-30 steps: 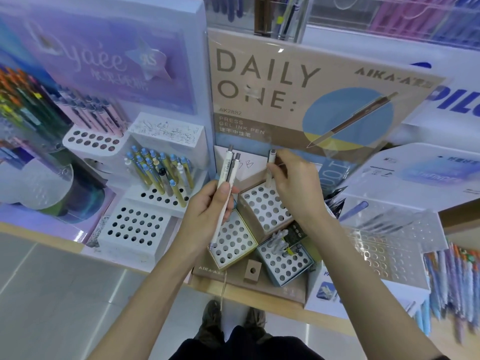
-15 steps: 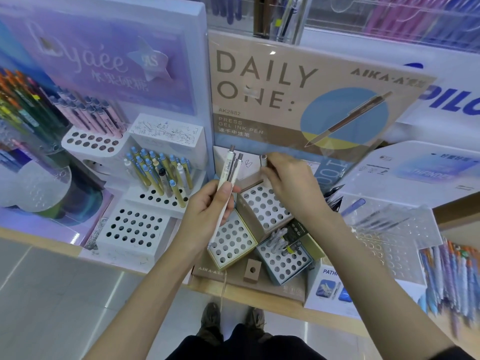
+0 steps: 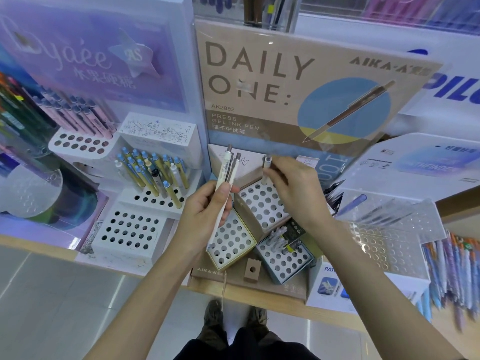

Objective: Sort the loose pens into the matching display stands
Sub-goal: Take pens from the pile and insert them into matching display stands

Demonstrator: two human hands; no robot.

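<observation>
My left hand [image 3: 205, 211] grips two cream pens [image 3: 224, 172] with brown clicker tops, upright over the yellow-edged hole block [image 3: 233, 242]. My right hand [image 3: 293, 188] pinches a single pen [image 3: 266, 165] that stands upright with its tip in a hole at the back corner of the brown-edged hole block [image 3: 262, 206]. Both blocks belong to the tan "DAILY ONE" stand [image 3: 298, 81]. Its blue-edged block [image 3: 283, 258] holds a few grey pens.
Left is a white stand [image 3: 130, 232] with rows of holes, several blue-capped yellow pens [image 3: 153, 167] and pink pens [image 3: 78, 115] behind. A clear perforated acrylic tray [image 3: 384, 229] lies right, with loose colourful pens [image 3: 457, 268] at the far right. The wooden shelf edge [image 3: 259, 294] runs below.
My right hand has lowered its pen from above the brown-edged block down into a back hole. My left hand has stayed in place with its two pens.
</observation>
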